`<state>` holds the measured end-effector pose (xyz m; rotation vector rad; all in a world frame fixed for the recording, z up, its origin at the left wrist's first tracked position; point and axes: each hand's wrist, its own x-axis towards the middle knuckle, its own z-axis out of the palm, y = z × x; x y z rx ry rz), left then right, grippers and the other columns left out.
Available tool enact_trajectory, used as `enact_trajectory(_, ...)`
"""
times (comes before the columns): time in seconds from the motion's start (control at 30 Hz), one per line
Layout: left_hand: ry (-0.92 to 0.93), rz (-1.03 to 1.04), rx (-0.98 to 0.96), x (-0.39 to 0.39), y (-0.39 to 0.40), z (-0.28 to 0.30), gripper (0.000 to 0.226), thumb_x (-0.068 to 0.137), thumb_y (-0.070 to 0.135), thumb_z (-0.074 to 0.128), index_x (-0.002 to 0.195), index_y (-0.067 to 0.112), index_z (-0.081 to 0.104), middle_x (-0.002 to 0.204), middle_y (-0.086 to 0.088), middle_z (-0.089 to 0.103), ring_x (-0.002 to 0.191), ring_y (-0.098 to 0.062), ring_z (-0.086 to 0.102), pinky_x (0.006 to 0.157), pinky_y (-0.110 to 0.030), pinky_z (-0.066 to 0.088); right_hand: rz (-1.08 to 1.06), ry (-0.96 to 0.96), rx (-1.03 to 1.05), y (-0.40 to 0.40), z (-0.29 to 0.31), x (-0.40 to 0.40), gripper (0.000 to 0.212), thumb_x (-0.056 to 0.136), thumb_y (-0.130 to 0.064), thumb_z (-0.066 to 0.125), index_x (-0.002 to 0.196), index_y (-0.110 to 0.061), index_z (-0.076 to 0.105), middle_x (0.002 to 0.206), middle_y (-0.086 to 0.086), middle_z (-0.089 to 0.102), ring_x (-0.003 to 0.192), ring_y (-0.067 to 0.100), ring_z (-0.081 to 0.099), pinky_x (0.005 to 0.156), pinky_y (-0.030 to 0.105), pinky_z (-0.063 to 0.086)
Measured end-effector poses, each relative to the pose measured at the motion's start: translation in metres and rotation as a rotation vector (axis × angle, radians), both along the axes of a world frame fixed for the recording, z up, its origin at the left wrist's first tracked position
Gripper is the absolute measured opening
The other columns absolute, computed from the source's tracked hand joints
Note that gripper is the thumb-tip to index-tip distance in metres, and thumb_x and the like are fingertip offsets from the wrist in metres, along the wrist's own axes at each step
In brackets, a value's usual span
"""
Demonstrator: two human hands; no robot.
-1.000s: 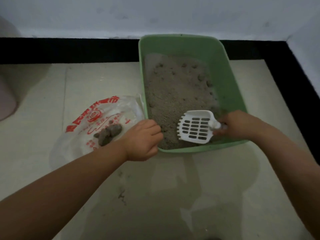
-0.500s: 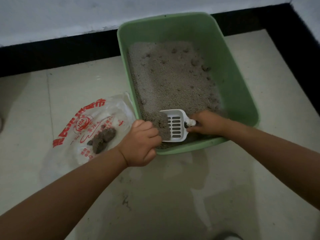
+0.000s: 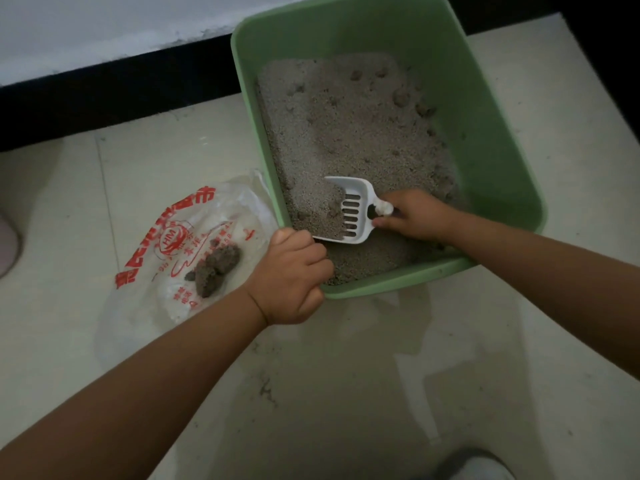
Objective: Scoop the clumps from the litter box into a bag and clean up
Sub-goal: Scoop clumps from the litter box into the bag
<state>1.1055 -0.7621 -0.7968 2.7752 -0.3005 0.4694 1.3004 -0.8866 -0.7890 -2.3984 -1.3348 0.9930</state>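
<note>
- The person crouches over a green box (image 3: pixel 512 161) of grey litter (image 3: pixel 349 133) set on a pale tiled floor (image 3: pixel 346 393), close to a white wall with a dark skirting.
- The right hand (image 3: pixel 415 214) grips the handle of a white slotted scoop (image 3: pixel 349 216), fingers curled round it. The scoop sits low in the near-left part of the box, blade pointing left, loaded with litter that half covers its slots.
- The left hand (image 3: pixel 291 278) is curled over the near-left corner of the box rim, thumb outside and fingers inside, steadying the box.
- A clear bag (image 3: pixel 194 251) with red print lies flat on the floor just left of the box, touching its wall. A few dark clumps (image 3: pixel 218 265) already lie on it.
- More clumps show as small lumps near the far-right side of the litter, so the job looks well short of done.
- I judge the step in hand to be a scooping pass: the scoop is buried and full, not yet lifted.
- Whether this load holds a clump I cannot tell; loose grains hide it.
- Next, the scoop wants lifting level and a gentle shake over the box, so clean litter falls through the slots.
- Then it must cross the left rim, beside the bracing hand, to tip onto the bag.
- The bag lies flat rather than open, so a careless tip could roll clumps onto the floor.
</note>
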Motion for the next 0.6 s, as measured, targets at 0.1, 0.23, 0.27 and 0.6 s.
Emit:
enact_trajectory(0.1,0.008,0.012,0.001,0.000,0.000,0.002,0.016,0.069,0.020,0.037,0.060,0.010,0.045,0.055,-0.010,0.045,0.065,-0.020,0.029,0.065,-0.030,0.022,-0.043,0.026,0.065,-0.001,0.000,0.001,0.026,0.090,-0.018,0.056,0.103,0.005,0.060,0.103,0.021,0.065,0.089,0.026,0.056,0.062,0.025,0.027)
enact_trajectory(0.23,0.031,0.013,0.010,-0.001,-0.001,0.003,0.009,0.070,0.020,0.037,0.065,0.013,0.039,0.056,-0.009,0.044,0.065,-0.020,0.029,0.064,-0.030,0.022,-0.148,0.073,0.137,0.001,0.003,0.002,0.031,0.091,-0.018,0.055,0.115,0.002,0.059,0.091,0.009,0.057,0.085,0.013,0.046,0.055,0.019,0.030)
enact_trajectory(0.27,0.040,0.019,0.008,-0.001,0.000,0.003,0.013,0.069,0.020,0.037,0.062,0.011,0.043,0.055,-0.010,0.044,0.064,-0.020,0.028,0.064,-0.030,0.022,-0.172,0.068,0.152,0.001,0.004,0.002,0.031,0.091,-0.018,0.055,0.116,0.000,0.058,0.091,0.005,0.053,0.086,0.012,0.046,0.055,0.015,0.031)
enact_trajectory(0.6,0.009,0.060,0.038,0.001,-0.003,0.006,0.025,0.067,0.021,0.038,0.051,0.007,0.050,0.053,-0.009,0.045,0.064,-0.019,0.027,0.064,-0.030,0.023,-0.336,-0.142,0.244,-0.005,0.041,0.017,0.030,0.091,-0.022,0.054,0.109,0.002,0.060,0.085,0.013,0.056,0.078,0.020,0.048,0.061,0.025,0.028)
